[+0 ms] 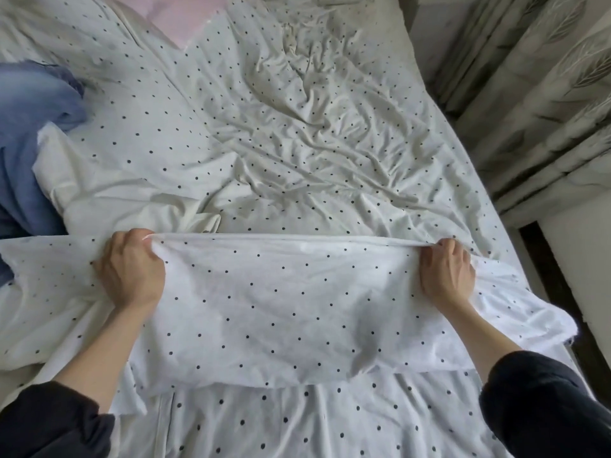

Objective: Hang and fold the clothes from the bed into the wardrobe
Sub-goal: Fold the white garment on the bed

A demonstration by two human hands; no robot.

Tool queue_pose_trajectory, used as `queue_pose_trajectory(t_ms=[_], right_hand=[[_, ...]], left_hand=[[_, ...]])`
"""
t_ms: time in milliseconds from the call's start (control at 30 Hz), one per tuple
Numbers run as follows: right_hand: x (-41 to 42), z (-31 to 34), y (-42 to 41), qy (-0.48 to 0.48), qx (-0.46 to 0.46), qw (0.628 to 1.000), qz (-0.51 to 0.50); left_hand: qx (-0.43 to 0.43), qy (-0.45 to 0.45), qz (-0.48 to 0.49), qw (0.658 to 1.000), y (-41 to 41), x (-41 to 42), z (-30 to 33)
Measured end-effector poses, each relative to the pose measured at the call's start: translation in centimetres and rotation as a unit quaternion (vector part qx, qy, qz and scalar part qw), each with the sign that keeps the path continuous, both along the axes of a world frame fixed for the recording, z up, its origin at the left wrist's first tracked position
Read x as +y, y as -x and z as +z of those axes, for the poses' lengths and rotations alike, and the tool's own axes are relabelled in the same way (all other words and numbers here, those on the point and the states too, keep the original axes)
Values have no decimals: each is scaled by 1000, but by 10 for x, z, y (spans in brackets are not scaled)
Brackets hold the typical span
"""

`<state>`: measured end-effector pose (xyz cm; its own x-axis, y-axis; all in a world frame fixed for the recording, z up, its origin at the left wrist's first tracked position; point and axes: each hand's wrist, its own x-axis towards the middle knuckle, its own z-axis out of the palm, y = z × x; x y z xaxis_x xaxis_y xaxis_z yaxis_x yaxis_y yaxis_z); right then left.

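- Hands first: my left hand (pixel 130 269) grips the upper edge of a white dotted cloth (pixel 281 312), fingers curled round a bunched fold of it; my right hand (pixel 446 272) pinches the same edge at the other end, fingers curled over the hem; the edge is drawn in a nearly straight line between the 2 hands.
- Cloth: it hangs or lies from that edge toward me, across the near part of the bed (pixel 297 143); its lower border ends in a raw, slightly ragged line; its right corner reaches past my right forearm toward the bed's side.
- Beneath it lies more white fabric with larger dark dots (pixel 297 421), close to my body; whether this is part of the same piece I cannot tell.
- Bed: covered in a wrinkled dotted sheet, creased most heavily right of centre.
- Blue garment (pixel 29 127): crumpled at the left side of the bed, well apart from my hands.
- Pink fabric (pixel 185 14) shows at the far end of the bed.
- Patterned curtains (pixel 545 94) hang just beside the bed on the right.
- Dark sleeves (pixel 545 408) cover both my forearms up to the elbows' side of the wrists.
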<state>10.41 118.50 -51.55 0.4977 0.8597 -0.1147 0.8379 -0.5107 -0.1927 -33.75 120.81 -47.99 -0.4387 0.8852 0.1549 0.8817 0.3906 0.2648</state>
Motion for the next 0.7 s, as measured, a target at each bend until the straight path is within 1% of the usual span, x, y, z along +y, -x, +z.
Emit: queue_pose_trajectory(t_ms=[100,167,300,400,500,600,700], right_hand=[[0,-10,-2,44,27,999,13],[-1,-9,0,55,20,998,21],[-7,2,27,37,42,997,45],[-15,14,77,3,70,989,127],[-27,20,143,-1,98,969,228],[-47,21,209,-13,85,934,347],[-61,17,258,-5,65,897,436]], left_hand=[[11,37,-6,999,-2,-1,-3],[8,49,-6,999,-4,-3,-2],[-49,33,-31,998,-7,-17,9],[-75,7,-56,996,-4,-40,16],[-76,-5,-26,997,-2,-74,17],[-57,-7,19,998,2,-115,12],[-69,-18,45,996,1,-152,8]])
